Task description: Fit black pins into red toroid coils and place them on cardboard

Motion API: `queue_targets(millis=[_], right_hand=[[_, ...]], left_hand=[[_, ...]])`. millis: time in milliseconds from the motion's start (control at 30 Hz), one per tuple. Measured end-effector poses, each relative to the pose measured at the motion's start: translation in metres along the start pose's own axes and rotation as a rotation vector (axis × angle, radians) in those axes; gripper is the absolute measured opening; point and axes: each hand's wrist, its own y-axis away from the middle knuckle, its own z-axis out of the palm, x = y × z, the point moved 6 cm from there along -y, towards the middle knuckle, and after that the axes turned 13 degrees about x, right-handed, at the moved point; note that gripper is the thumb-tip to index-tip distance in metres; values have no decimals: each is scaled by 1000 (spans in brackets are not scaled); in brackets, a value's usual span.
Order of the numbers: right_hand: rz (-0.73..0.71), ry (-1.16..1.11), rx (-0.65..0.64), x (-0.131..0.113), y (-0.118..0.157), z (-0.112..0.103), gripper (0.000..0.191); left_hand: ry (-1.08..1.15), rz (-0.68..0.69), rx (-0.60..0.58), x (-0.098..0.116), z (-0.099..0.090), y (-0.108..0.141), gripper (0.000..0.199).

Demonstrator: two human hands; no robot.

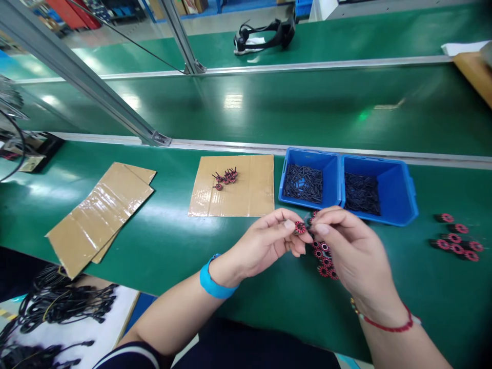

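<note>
My left hand (pixel 269 241) pinches a small red-and-black ring part (pixel 300 227) between thumb and fingertips. Close beside it, my right hand (pixel 351 248) has thumb and forefinger pressed together; what is between them is too small to make out. Below and between the hands, a cluster of similar ring parts (pixel 326 262) lies on the green table (pixel 277 302), partly hidden by the right hand. Several ring parts with dark pins standing out (pixel 226 177) rest on a cardboard sheet (pixel 253 192). More ring parts (pixel 455 238) lie at the right.
Two joined blue bins behind the hands, the left bin (pixel 282 189) and right bin (pixel 397 192), hold small dark pieces. Cardboard sheets (pixel 102 212) lie left. A metal post (pixel 115 102) slants to the table's back rail. Black cables (pixel 61 302) sit lower left; a black headset (pixel 265 38) lies beyond.
</note>
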Motion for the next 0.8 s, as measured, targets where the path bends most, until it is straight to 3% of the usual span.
queue_targets(millis=[67,133,200,300,433,633,800], right_hand=[[-82,-18,149,-4,-2,-11,7],[-91,-12,219,-5,-3,-16,7],[-39,47,163,-2,-4,-13,5],[9,117,-28,4,-2,-1,7],[-87,137,-128,2,2,4,9],[-225,302,-159,-14,-1,-3,9],[-418,608,25,-45,-39,-11,9]], left_hand=[[36,-12,8,0,-1,-1,28],[50,-33,0,-1,-1,-1,27],[47,-55,-27,-3,0,-1,27],[37,-79,-60,-6,2,1,29],[8,-116,-65,-9,4,2,30],[-63,-161,-17,-13,1,2,33],[-57,-105,59,-9,-4,0,28]])
